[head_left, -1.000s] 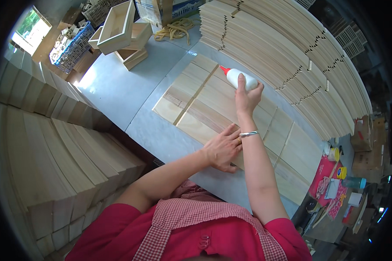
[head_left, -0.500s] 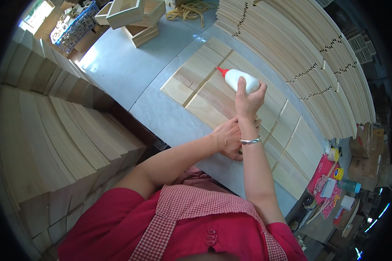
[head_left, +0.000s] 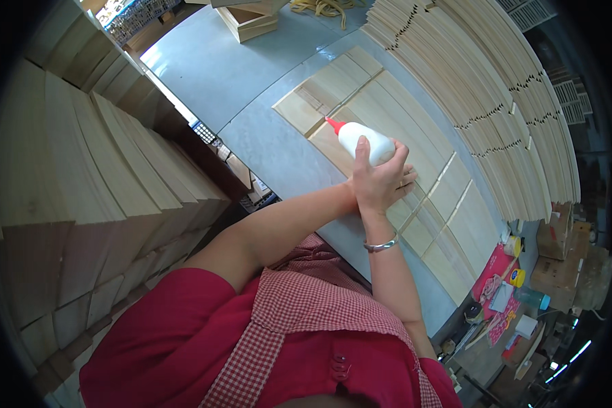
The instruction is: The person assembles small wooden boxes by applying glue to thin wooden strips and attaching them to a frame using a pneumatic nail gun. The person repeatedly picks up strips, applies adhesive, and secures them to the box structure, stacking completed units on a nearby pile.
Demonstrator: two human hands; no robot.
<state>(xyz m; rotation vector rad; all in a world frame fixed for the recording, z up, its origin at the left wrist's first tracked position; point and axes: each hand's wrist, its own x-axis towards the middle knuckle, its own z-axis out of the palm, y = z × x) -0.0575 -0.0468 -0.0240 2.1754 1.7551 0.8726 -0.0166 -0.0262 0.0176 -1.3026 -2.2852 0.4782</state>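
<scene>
My right hand (head_left: pixel 379 178) is wrapped round a white squeeze bottle of glue (head_left: pixel 367 144) with a red nozzle, tilted so its tip points down and to the left. The tip is at a groove between flat wooden boards (head_left: pixel 387 112) laid side by side on the table. White lines of glue (head_left: pixel 442 175) show in seams farther right. My left hand (head_left: pixel 408 179) passes beneath my right wrist; its stretched fingertips show beyond, on the boards, and most of it is hidden.
Stacked wooden boards (head_left: pixel 81 170) rise on the left. Long rows of grooved wooden slats (head_left: pixel 469 81) stand along the right. Wooden boxes (head_left: pixel 248 20) and tan bands (head_left: pixel 326 10) lie on the grey table (head_left: pixel 204 61). Yellow-lidded jars (head_left: pixel 517 277) and tools crowd the right corner.
The bottle's nozzle has moved down and left along the groove. My left hand has slid farther beneath my right hand. The view has shifted a little.
</scene>
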